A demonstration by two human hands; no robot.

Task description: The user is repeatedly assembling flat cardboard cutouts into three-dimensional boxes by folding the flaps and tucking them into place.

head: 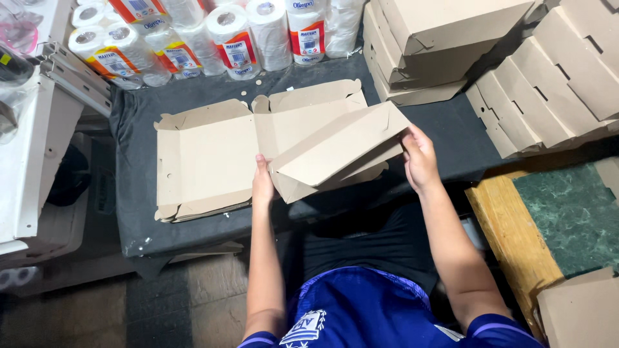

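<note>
**Half-folded cardboard box held between two hands**

The brown cardboard box (pixel 335 158) is partly folded, its lid panel tilted up toward the right, and it hangs just above the stack of flat box blanks (pixel 203 158) that lies under and to the left of the grip. The left hand (pixel 262 183) grasps the box at its lower left corner, fingers wrapped up over the edge. The right hand (pixel 419 158) grips the opposite end, thumb and fingers closed on the upper right edge of the raised panel. The box spans the gap between both hands, its near corner pointing down toward the person's body.

Under the blanks lies a dark cloth-covered table (pixel 138 193). Beyond the grip, at the far edge of the table, stand wrapped paper rolls (pixel 232 38). Beyond and to the right of the right hand sit piles of folded boxes (pixel 432 45), with more leaning stacks (pixel 554 84) farther right. Nearer the person on the right is a wooden bench with a green top (pixel 567 219).
</note>
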